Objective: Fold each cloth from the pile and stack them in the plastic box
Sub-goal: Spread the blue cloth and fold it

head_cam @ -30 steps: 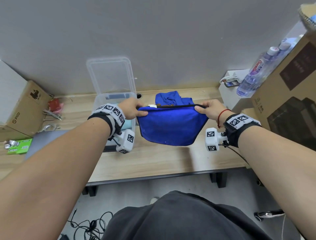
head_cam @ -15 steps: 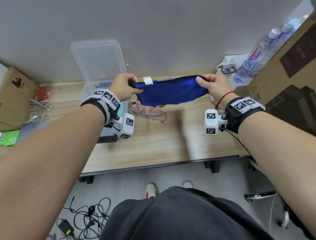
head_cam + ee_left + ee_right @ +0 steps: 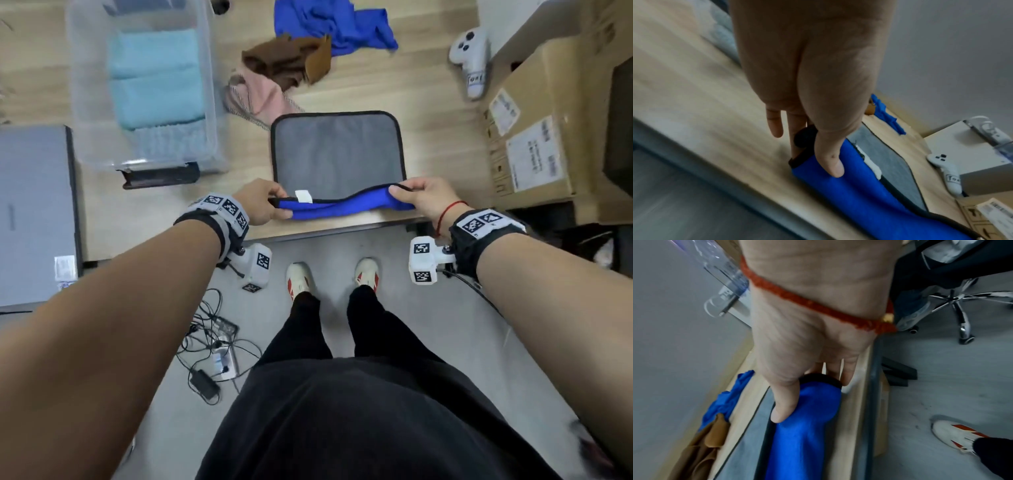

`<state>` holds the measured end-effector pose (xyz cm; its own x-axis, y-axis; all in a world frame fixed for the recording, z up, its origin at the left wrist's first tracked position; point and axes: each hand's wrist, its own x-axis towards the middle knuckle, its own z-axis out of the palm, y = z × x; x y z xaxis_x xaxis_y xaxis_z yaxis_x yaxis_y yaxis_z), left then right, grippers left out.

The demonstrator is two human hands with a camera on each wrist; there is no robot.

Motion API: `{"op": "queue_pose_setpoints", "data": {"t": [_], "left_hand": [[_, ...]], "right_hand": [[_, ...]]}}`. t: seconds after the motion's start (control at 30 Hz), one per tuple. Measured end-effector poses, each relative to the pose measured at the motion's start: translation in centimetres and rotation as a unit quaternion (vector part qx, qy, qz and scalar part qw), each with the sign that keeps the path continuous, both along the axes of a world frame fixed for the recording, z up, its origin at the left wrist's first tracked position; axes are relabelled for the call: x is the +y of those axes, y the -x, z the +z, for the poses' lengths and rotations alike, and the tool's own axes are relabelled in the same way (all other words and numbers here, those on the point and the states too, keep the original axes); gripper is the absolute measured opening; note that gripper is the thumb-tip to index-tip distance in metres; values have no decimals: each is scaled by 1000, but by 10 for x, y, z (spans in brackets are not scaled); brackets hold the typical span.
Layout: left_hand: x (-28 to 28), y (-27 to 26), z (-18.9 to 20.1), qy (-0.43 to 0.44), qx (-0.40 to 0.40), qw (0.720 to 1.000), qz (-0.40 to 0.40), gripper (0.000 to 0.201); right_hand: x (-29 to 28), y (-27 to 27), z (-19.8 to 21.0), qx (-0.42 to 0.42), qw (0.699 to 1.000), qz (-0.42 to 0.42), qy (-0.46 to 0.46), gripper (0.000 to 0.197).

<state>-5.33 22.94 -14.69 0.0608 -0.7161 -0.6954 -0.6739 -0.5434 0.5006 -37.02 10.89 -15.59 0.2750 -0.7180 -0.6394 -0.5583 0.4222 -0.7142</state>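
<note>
Lowered since the earlier frame: blue-and-grey cloth (image 3: 337, 161), now grey face up on the desk (image 3: 428, 102). Left hand (image 3: 262, 202) and right hand (image 3: 424, 200) pinch its near corners. Beyond: cloth pile (image 3: 308, 54), plastic box (image 3: 209, 85) holding folded cloths.

Even, soft indoor light, no hard shadows or glare. Head view fairly sharp in the middle, w/ wide-angle stretch at the edges; plastic box (image 3: 144, 85) slightly smeared. Both wrist views dimmer, grainy, motion-blurred: surface (image 3: 684, 91) streaks badly, floor (image 3: 941, 386) soft, close skin out of focus.
</note>
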Motion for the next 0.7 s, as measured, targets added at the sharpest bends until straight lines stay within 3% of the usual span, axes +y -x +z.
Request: {"op": "queue_pose_setpoints", "data": {"t": [0.13, 0.23, 0.47, 0.7], "left_hand": [[13, 1, -16, -44, 21, 999, -22, 15], [6, -4, -15, 7, -15, 1000, 6, 22], [-29, -20, -18, 108, -44, 985, 129, 16], [-60, -28, -35, 94, -86, 976, 177, 28]], "right_hand": [[8, 1, -13, 12, 1000, 1, -11, 9], [0, -5, -7, 13, 1000, -4, 16, 13], [-43, -40, 5, 11, 997, 3, 76, 17], [-87, -70, -17, 50, 994, 5, 95, 11]]}}
